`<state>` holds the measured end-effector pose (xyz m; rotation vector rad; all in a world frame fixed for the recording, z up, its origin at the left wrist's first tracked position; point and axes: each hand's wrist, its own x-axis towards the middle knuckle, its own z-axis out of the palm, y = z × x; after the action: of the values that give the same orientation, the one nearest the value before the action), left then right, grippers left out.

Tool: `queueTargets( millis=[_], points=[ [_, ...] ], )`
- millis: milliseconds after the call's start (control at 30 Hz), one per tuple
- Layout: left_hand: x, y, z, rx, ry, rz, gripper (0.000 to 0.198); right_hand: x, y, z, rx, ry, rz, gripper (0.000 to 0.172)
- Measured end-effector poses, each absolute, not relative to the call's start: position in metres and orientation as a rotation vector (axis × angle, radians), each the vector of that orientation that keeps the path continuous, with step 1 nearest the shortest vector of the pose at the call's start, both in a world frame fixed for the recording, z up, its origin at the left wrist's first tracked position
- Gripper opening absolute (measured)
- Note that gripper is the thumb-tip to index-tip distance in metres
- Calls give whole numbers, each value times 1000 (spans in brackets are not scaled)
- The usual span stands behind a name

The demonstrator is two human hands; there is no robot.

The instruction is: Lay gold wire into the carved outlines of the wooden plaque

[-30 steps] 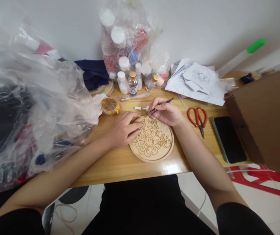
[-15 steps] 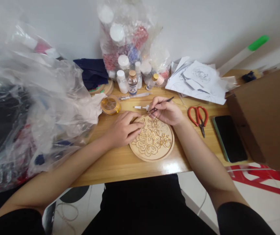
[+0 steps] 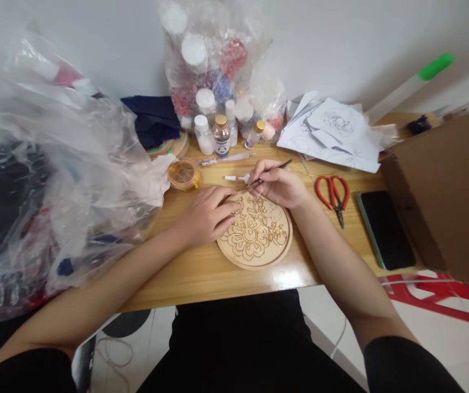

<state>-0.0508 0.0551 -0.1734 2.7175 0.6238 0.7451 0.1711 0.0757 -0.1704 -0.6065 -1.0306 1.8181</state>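
A round wooden board [image 3: 254,261] with a raised rim lies on the table in front of me. Gold wire outlines a large flower [image 3: 250,234] and smaller shapes on it; faint drawn lines show at its upper right. My left hand [image 3: 211,214] rests palm down over the board's left edge, fingers apart. At the far edge my right hand [image 3: 277,185] pinches slim dark tweezers [image 3: 285,164], tips pointing down-left towards the board near my left fingertips. Whether the tips hold any wire is too small to tell. A small white-capped tube [image 3: 231,178] lies just behind.
A spool of gold wire [image 3: 185,176], a pen [image 3: 228,159] and small bottles [image 3: 221,139] stand or lie behind. To the right are red-handled pliers [image 3: 332,194], a phone [image 3: 385,229], drawings [image 3: 332,131] and a cardboard box [image 3: 443,191]. Plastic bags [image 3: 95,164] crowd the left.
The view has shifted very slightly. Both hands, the tweezers and the board keep nearly the same positions.
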Motion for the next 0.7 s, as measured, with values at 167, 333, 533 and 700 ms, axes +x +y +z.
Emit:
queueTargets(
  millis=[167, 333, 533, 700],
  points=[
    [-51, 55, -174, 2698, 631, 740, 19, 171, 76, -171, -597, -1030, 1823, 2],
    [-51, 55, -174, 2702, 629, 761, 18, 171, 76, -170, -591, -1023, 1824, 3],
    [-51, 54, -174, 2701, 649, 761, 20, 171, 76, -170, -588, -1017, 1824, 4],
    [-51, 55, -174, 2718, 637, 770, 21, 170, 76, -170, -580, -1015, 1825, 4]
  ],
)
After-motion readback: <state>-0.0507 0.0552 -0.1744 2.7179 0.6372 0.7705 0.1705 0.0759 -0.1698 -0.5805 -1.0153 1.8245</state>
